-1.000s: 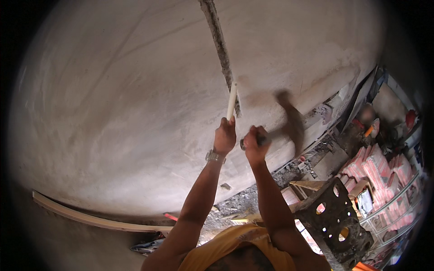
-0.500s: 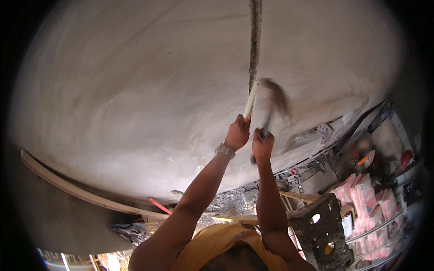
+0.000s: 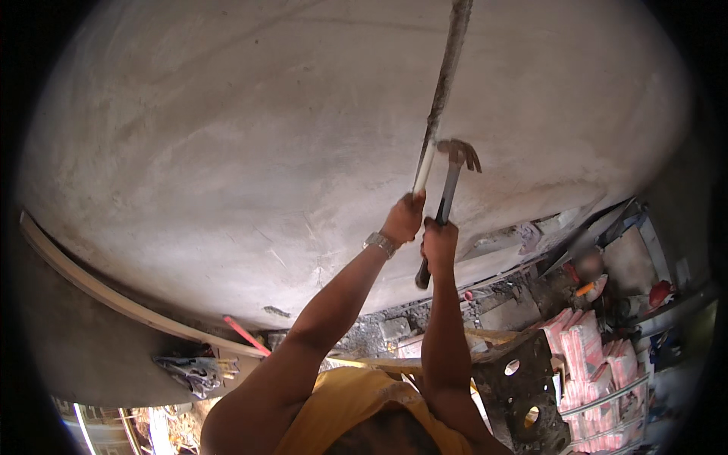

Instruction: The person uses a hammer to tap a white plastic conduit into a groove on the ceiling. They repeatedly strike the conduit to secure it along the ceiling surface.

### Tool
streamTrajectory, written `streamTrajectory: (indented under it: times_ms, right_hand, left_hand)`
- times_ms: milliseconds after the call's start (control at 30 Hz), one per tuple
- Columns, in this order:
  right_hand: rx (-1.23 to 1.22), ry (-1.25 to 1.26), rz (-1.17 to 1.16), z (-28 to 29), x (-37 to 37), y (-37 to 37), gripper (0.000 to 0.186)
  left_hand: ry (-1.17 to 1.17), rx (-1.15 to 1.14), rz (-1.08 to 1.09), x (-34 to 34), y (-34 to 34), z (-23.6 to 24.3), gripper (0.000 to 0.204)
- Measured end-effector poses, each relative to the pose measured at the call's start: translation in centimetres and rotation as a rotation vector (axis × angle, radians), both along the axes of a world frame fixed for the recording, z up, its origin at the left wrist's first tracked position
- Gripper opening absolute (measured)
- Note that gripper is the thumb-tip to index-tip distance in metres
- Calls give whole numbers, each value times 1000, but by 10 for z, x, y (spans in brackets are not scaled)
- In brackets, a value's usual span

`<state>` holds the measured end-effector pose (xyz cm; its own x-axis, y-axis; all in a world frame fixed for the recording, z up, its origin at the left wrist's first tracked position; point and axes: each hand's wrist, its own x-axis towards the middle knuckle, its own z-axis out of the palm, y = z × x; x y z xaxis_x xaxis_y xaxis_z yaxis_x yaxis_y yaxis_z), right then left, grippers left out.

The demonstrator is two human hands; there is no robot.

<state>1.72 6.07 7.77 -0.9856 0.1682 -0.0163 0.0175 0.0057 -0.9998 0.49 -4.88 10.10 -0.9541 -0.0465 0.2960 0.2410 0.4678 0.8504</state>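
Note:
My left hand is raised against a grey plastered wall and grips a white tube that lies in a narrow cut groove running up the wall. My right hand is closed around the dark handle of a claw hammer, whose metal head sits just right of the tube, close to the wall. A watch is on my left wrist. Both forearms rise from the lower edge.
A pale curved strip runs along the wall's lower left edge. A red rod lies below it, with rubble nearby. Stacked pink packages and a dark perforated metal frame stand at lower right among clutter.
The view has tilted and shifted, so the groove now leans rightward. The hammer head, blurred in motion before, is now sharp and next to the tube. My left hand keeps its hold.

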Motion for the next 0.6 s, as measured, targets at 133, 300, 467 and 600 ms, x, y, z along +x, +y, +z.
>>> streamTrajectory:
  times_ms: [133, 300, 467, 600]
  right_hand:
    - [-340, -135, -27, 0, 52, -12, 30]
    - [-478, -78, -21, -15, 80, 2, 31]
    - [-419, -35, 2, -13, 87, 4, 29]
    - [-314, 100, 10, 14, 92, 4, 24]
  left_hand:
    - [376, -170, -47, -2, -2, -36, 37]
    - [184, -116, 62, 12, -9, -14, 33]
    - [185, -122, 83, 2, -15, 6, 37]
    - [166, -111, 116, -4, -15, 1, 39]
